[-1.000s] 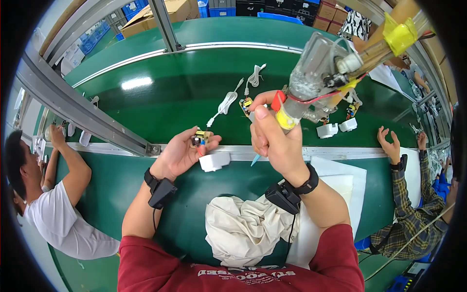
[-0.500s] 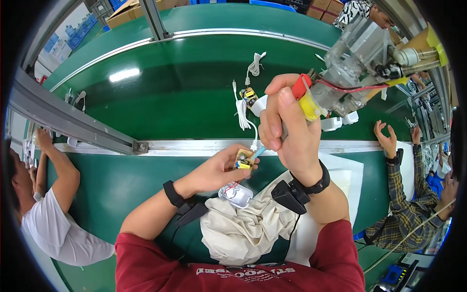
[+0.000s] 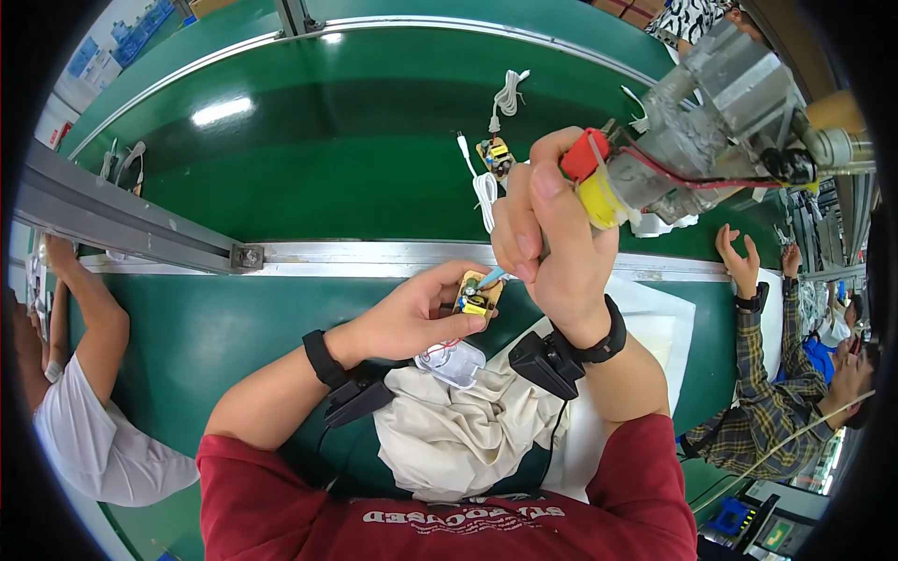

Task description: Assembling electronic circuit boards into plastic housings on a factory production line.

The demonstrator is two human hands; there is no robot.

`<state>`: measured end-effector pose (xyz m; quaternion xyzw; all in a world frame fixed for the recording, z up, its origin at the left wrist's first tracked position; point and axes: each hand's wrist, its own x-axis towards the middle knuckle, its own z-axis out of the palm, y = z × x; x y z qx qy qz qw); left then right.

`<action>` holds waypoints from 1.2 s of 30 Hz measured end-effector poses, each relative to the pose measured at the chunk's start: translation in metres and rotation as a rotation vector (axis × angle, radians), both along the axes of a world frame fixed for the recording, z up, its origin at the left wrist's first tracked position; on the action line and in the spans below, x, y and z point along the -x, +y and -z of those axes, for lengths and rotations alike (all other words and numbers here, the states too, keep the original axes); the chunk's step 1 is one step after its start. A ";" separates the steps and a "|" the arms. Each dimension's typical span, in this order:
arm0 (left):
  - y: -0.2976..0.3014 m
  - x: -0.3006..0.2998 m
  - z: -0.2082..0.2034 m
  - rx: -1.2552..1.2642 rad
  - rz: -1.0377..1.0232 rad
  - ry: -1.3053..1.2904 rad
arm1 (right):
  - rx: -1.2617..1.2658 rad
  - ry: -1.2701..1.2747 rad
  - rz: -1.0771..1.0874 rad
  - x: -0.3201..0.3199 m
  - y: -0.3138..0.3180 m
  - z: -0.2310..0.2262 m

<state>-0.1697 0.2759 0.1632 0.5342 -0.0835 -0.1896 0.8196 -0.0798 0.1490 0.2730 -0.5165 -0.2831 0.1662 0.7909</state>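
Note:
A small circuit board [image 3: 476,294] with yellow and dark parts is pinched between the thumb and fingers of my left hand [image 3: 421,304]. My right hand [image 3: 558,229] is wrapped round a bulky grey tool [image 3: 655,173] with a red button and yellow tape, its exact kind unclear. The tool's pale blue nozzle [image 3: 492,275] points down-left, its tip at the upper part of the board. Just under the board lies an open white plastic housing [image 3: 453,361] with thin red wires, resting on a crumpled cream cloth [image 3: 458,435].
Beyond the metal rail [image 3: 374,254], a second circuit board [image 3: 497,157] and coiled white cables [image 3: 508,98] lie on the green conveyor. A grey post [image 3: 131,210] slants in from the left. Co-workers sit on both sides, one in a white shirt [image 3: 112,430], another in plaid [image 3: 758,421].
The board's component face shows more fully, and the nozzle tip sits further over it. The whole view has shifted slightly. Both hands keep their grip.

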 end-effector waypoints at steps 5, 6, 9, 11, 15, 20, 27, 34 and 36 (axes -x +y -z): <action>-0.002 0.001 -0.003 0.021 -0.016 0.003 | -0.023 -0.016 -0.017 0.001 0.000 0.003; -0.002 0.002 -0.004 0.021 -0.018 0.011 | -0.022 -0.014 -0.018 0.001 0.000 0.003; -0.001 0.002 -0.001 0.015 -0.001 0.012 | -0.028 -0.005 -0.016 0.000 0.000 0.005; -0.001 0.001 0.000 0.011 0.007 0.011 | -0.025 -0.003 -0.011 0.001 0.000 0.004; -0.002 0.001 0.001 0.006 0.001 -0.029 | -0.019 -0.001 0.001 0.000 -0.001 0.002; 0.000 0.000 0.000 0.016 0.009 -0.019 | -0.014 -0.007 0.015 -0.002 -0.001 0.002; 0.000 0.001 -0.001 0.026 0.005 -0.004 | 0.012 -0.045 0.058 -0.002 0.000 -0.001; 0.013 -0.004 -0.005 0.074 0.109 0.168 | 0.042 -0.041 0.078 0.004 -0.008 -0.019; 0.018 -0.005 -0.011 0.127 0.111 0.209 | 0.019 -0.008 0.059 0.009 -0.009 -0.024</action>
